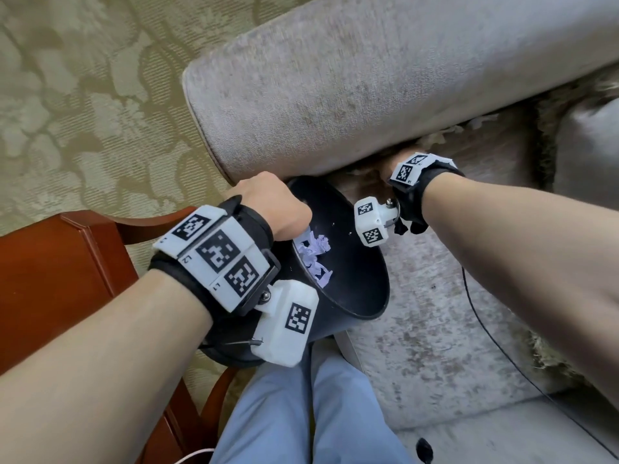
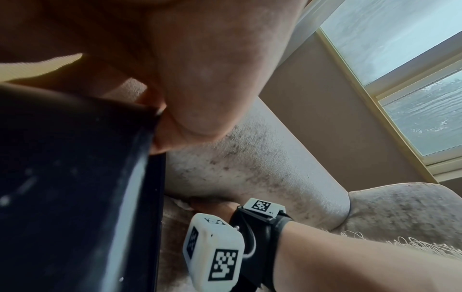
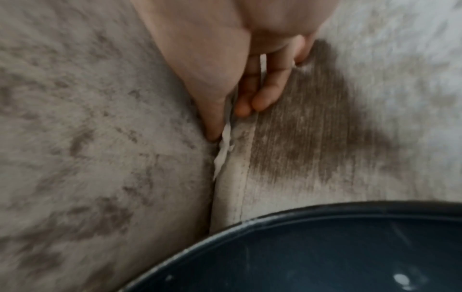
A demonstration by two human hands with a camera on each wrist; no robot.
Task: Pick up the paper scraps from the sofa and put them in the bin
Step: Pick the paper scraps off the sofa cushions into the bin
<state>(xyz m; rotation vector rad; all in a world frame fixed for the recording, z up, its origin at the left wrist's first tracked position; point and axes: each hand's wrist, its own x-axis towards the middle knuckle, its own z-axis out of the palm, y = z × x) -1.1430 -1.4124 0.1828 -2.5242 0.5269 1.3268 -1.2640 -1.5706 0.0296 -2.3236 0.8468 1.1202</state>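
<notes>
Pinching scrap (image 3: 223, 150) in sofa (image 1: 385, 78) crease: right hand (image 3: 240, 65) thumb, fingers closing on it; pull gently. Left hand (image 1: 268, 202) grips bin (image 1: 365, 289) rim, 6 o'clock of scrap.

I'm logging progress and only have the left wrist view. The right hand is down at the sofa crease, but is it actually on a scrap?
Observer: Yes. In the right wrist view, the right hand pinches a white paper scrap wedged in the crease.
Operator: Anything in the bin?
Observer: The head view shows pale scraps piled inside the bin.
Operator: Any more on the sofa?
Observer: What look like more scraps lie further along the crease.
</notes>
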